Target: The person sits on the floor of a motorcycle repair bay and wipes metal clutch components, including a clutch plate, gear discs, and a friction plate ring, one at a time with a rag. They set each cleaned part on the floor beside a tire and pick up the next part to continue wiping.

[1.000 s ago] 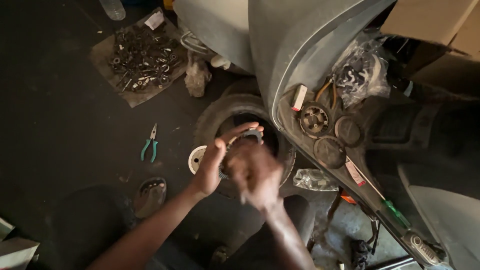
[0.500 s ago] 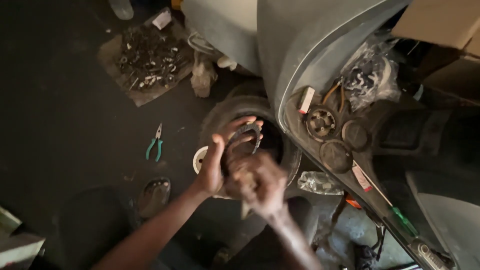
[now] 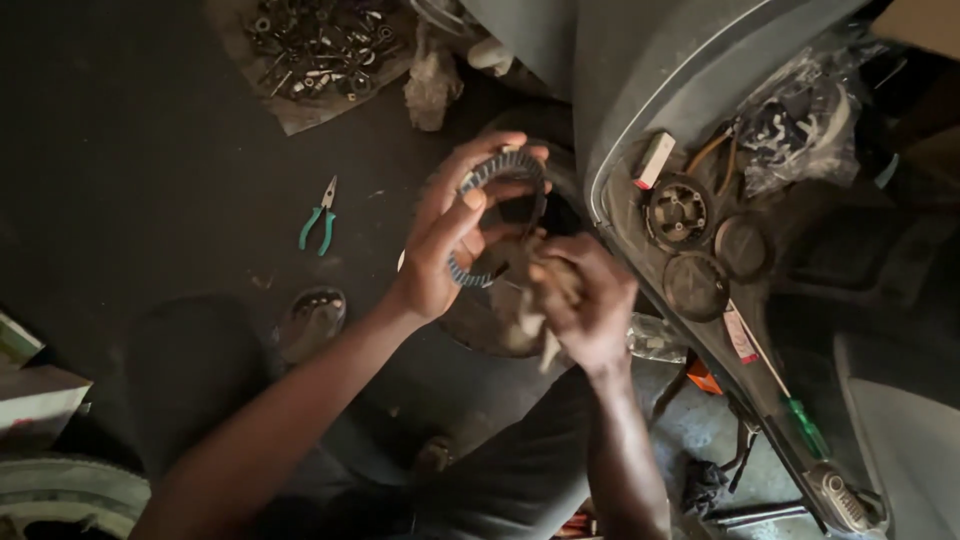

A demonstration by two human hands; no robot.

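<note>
1. Dark, ridged metal is what the left hand (image 3: pixel 440 255) is gripping: a flat toothed ring (image 3: pixel 492 215), fingers curled over its upper rim and thumb pressing its near face. It is being held up in the air above the dark tyre (image 3: pixel 500 330) on the floor, just left of the grey scooter body (image 3: pixel 640 80).

2. The right hand (image 3: pixel 585 305) is closing around a bunched pale rag (image 3: pixel 530 315) and pressing it against the ring's lower right edge. To my eye this is wiping work, so the rag is best kept tightly wadded, leaving no loose tail to catch on the teeth.

3. The ring is sitting tilted toward the camera. Turning it bit by bit in the left hand would probably bring each stretch of the rim under the rag.

4. The grip is looking pinched at one side only; a dropped ring could roll toward the tyre's hollow, so a firm hold is mattering here.

5. Three round discs (image 3: pixel 695 285) and a small white box (image 3: pixel 655 160) are lying on the scooter's footboard to the right, a green-handled screwdriver (image 3: pixel 800 425) below them.

6. Green-handled pliers (image 3: pixel 320 220) and a heap of small metal parts (image 3: pixel 320 45) are lying on the floor to the left, well apart from both hands.
</note>
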